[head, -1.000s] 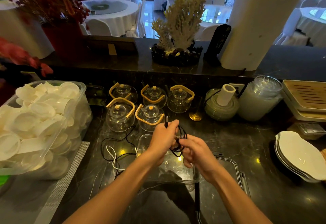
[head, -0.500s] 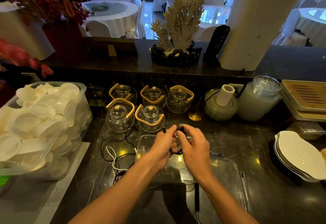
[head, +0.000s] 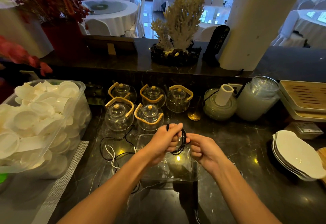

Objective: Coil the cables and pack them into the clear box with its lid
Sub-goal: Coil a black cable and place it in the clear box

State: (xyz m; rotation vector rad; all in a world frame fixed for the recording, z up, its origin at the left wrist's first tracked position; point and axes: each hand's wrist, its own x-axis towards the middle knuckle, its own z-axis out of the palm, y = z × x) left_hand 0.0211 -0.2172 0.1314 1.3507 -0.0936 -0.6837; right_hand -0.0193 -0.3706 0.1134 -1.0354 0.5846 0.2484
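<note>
While the clear box sits open on the dark counter, a black cable is held right above it in a small coil. It's gripped by the left hand, fingers curled round the loops, with the plug end poking up past the knuckles. The coil's right side is pinched by the right hand, fingers bent. More black and white cable is left loose beside the box. No readable labels or writing can be made out.
</note>
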